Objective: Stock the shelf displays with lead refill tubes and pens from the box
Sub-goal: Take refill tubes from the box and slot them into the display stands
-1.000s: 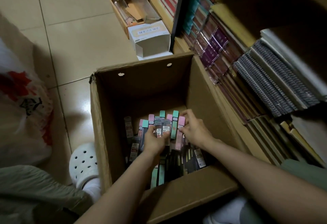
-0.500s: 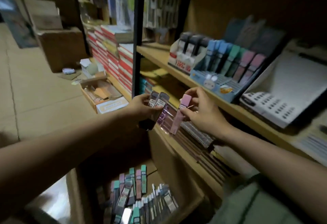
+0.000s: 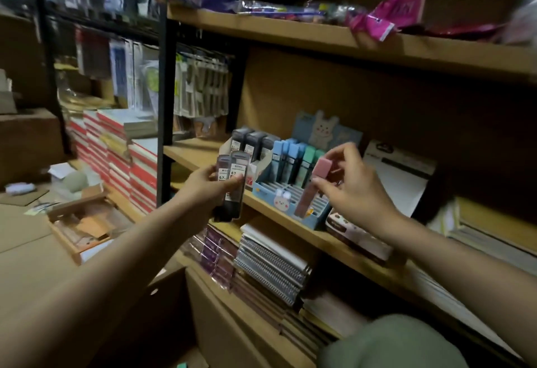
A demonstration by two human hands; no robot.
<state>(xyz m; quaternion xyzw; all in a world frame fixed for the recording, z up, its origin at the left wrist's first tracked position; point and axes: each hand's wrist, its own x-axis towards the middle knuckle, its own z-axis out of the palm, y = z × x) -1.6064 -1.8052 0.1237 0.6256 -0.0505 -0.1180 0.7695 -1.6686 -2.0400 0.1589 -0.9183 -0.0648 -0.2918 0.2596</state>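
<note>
My left hand grips two dark lead refill tubes with white 0.7 labels, upright, just in front of the middle shelf. My right hand pinches a pink-capped refill tube by its top, its lower end down in the blue bunny display box. That display holds blue and green tubes in its back slots. A red-and-white display of black tubes stands to its left. The cardboard box is at the bottom, its contents mostly out of view.
The wooden middle shelf carries a white display box right of the bunny display. Spiral notebooks lie stacked on the shelf below. Red-edged book stacks and an open tray sit on the floor left. A black upright post divides the shelving.
Both hands came up out of the box with tubes. The right hand moved right and lowered the pink tube into the bunny display; the left hand rose toward the shelf.
</note>
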